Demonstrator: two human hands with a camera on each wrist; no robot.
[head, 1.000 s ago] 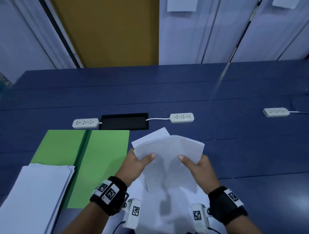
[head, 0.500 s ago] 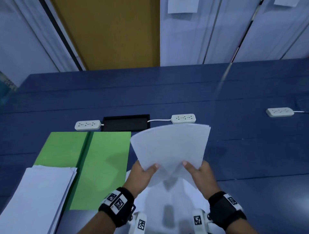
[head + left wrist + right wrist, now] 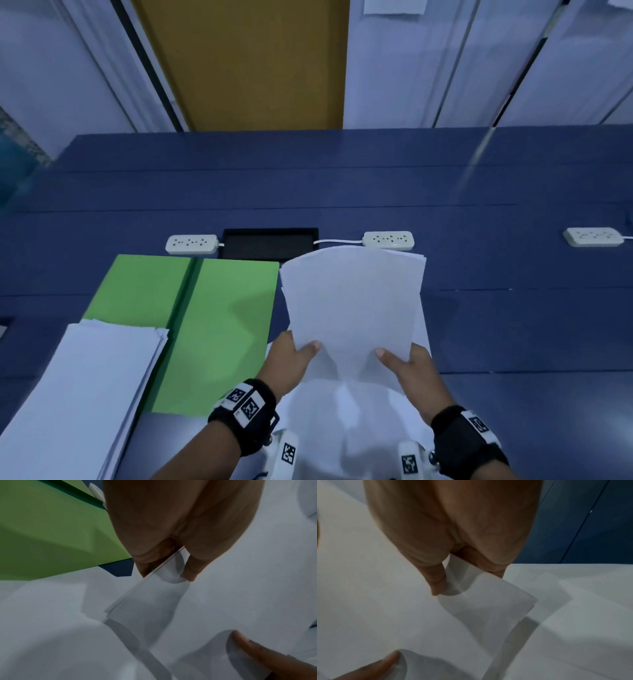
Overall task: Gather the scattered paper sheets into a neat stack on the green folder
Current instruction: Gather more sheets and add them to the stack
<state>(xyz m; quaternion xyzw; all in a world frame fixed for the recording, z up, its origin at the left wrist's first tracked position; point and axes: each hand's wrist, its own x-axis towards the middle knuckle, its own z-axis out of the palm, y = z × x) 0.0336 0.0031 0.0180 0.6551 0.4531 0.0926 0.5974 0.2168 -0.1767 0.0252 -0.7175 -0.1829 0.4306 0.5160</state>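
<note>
Between my left hand (image 3: 291, 363) and right hand (image 3: 412, 371), both pinching its near edge, the thin white paper bundle (image 3: 352, 301) stands raised; squaring edges first (I judge) suits the flat green folder (image 3: 219, 318) to my left.

The head view looks forward and down across the tabletop (image 3: 479, 171) toward its far edge. Each wrist view sits very near its own hand, looking along the fingers (image 3: 190, 573) at the held paper sheets (image 3: 352, 301). All three views share those sheets; head and left wrist views share the green folder (image 3: 219, 325).
</note>
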